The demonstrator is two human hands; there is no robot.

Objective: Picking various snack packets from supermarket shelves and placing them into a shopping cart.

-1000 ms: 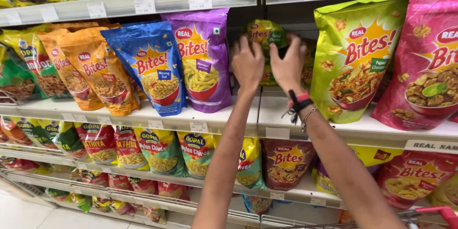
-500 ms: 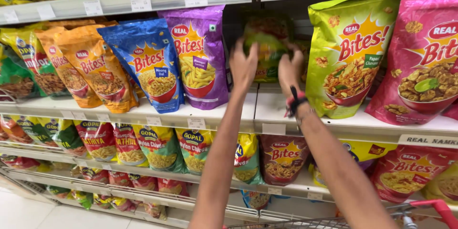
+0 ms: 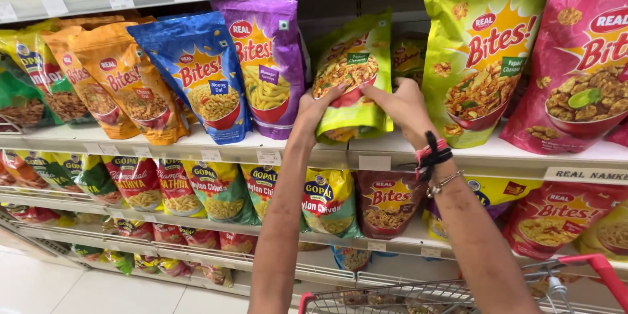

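While two hands [image 3: 366, 101] grip it, one green snack pouch [image 3: 353, 69] tilts.

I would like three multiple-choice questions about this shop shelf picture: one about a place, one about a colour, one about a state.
1. Where is the green snack pouch that both hands hold?
A. in the metal cart
B. in front of the upper shelf, between the purple snack pouch and the large yellow-green snack pouch
C. on the floor

2. What colour is the cart handle?
A. red
B. blue
C. white

3. How do the hands stand?
A. both empty
B. only one grips
C. both grip the pouch

Answers: 1 B, it is up between those two bags; 2 A, the handle at the lower right is red; 3 C, the left hand and right hand hold its sides.
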